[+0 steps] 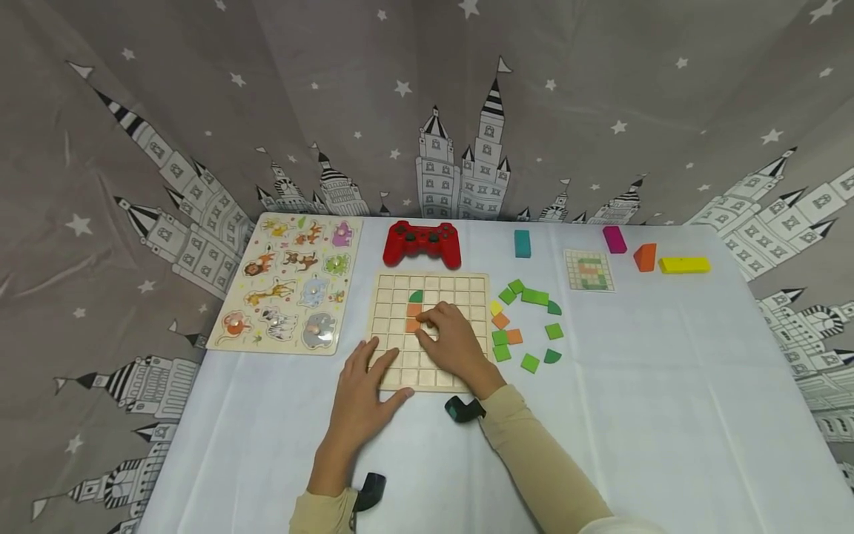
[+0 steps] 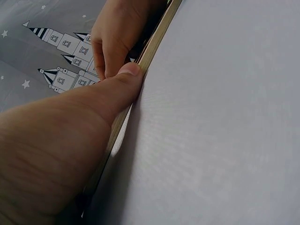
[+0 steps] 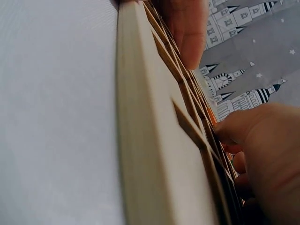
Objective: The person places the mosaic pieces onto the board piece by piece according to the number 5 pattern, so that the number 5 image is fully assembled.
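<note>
A wooden grid board [image 1: 430, 380] lies on the white cloth in the head view, with a green quarter-circle tile [image 1: 416, 296] and an orange tile [image 1: 414, 310] in one column. Just below them, my right hand [image 1: 455, 343] pinches an orange square tile [image 1: 412, 325] between thumb and index finger, right at its cell. My left hand [image 1: 360, 400] rests with spread fingers over the board's lower left corner. In the left wrist view, its thumb [image 2: 129, 70] touches the board's edge [image 2: 152, 51]. The right thumb [image 3: 229, 129] bends over the grid in the right wrist view.
Several loose green tiles [image 1: 535, 297], orange tiles [image 1: 514, 337] and a yellow tile [image 1: 496, 308] lie right of the board. A pattern card [image 1: 571, 280] is farther right, near coloured blocks [image 1: 684, 265]. Behind sits a red game controller [image 1: 422, 243]; an animal puzzle [image 1: 227, 331] lies left.
</note>
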### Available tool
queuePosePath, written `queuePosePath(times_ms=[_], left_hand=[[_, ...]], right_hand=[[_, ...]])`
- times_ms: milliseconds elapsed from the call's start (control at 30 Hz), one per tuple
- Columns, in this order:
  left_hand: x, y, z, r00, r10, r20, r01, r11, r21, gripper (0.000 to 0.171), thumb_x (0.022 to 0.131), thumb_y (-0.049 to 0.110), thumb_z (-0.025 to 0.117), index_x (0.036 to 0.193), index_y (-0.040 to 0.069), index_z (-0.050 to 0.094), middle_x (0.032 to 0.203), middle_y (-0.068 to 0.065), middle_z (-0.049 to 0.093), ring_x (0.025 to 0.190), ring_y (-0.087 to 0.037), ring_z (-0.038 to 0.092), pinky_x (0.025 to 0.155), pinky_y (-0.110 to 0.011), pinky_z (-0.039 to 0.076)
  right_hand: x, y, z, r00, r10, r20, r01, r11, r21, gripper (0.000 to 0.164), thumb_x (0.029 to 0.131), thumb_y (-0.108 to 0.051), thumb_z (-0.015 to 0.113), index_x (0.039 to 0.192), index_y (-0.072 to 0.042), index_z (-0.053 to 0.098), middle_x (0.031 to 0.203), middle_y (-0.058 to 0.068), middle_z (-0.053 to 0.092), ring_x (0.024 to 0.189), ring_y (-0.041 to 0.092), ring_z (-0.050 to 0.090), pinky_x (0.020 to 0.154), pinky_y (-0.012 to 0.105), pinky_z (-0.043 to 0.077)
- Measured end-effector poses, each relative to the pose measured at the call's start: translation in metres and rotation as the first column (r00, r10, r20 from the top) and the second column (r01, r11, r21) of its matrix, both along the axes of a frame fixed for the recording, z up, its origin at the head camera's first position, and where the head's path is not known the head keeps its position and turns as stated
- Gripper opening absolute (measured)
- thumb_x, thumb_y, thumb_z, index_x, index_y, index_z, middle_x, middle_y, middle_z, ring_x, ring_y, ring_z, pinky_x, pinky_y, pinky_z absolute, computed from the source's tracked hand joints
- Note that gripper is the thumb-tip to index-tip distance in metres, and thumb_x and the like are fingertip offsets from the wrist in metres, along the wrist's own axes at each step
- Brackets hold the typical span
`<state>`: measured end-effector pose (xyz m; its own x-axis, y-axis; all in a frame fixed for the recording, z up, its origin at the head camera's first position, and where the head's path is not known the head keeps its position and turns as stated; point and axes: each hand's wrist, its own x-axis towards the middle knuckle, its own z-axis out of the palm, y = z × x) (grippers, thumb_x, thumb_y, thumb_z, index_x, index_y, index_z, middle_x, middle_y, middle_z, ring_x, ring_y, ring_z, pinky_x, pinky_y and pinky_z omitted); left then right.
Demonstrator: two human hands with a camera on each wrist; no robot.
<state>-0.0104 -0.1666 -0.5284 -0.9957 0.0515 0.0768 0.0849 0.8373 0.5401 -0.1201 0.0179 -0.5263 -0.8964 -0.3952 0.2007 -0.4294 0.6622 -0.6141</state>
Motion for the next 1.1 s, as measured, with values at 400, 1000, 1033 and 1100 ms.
queuePosePath(times_ms=[400,1000,1033,1100], left_hand=[[0.001,-0.002,0.0,0.999,0.007,0.048,-0.007,1.0,0.004,0.07,0.085,0.049,0.079,0.146,0.021,0.056,0.165,-0.012,0.032,0.156,-0.037,0.021,0.122,-0.064,0.025],[0.0,-0.002,-0.002,1.0,0.01,0.029,-0.01,1.0,0.004,0.071,0.084,0.049,0.08,0.145,0.021,0.057,0.165,-0.011,0.032,0.156,-0.038,0.022,0.121,-0.065,0.026],[0.001,-0.002,-0.002,0.999,0.011,0.031,-0.011,1.0,0.008,0.071,0.084,0.05,0.08,0.145,0.021,0.057,0.165,-0.011,0.032,0.156,-0.038,0.022,0.121,-0.065,0.026],[0.002,-0.002,-0.001,0.999,0.015,0.029,-0.015,1.0,0.011,0.071,0.084,0.049,0.08,0.145,0.022,0.057,0.165,-0.011,0.033,0.156,-0.038,0.022,0.121,-0.066,0.026]], right_hand=[[0.001,-0.001,-0.001,0.998,-0.024,0.049,0.025,0.999,-0.02,0.023,0.094,-0.024,0.069,0.113,-0.011,0.075,0.097,0.002,0.065,0.092,0.017,0.058,0.082,0.034,0.052],[0.0,0.025,0.009,0.998,-0.012,0.068,0.013,1.0,-0.012,0.025,0.098,-0.024,0.068,0.12,-0.012,0.072,0.108,0.001,0.067,0.102,0.018,0.061,0.091,0.038,0.055],[0.0,0.033,0.011,0.998,-0.024,0.057,0.025,0.999,-0.022,0.025,0.097,-0.023,0.069,0.12,-0.012,0.072,0.108,0.001,0.067,0.102,0.018,0.062,0.092,0.039,0.054],[0.0,0.052,0.014,0.998,-0.056,0.036,0.057,0.998,-0.028,0.025,0.096,-0.021,0.069,0.119,-0.011,0.072,0.106,0.003,0.068,0.1,0.02,0.062,0.09,0.041,0.054]])
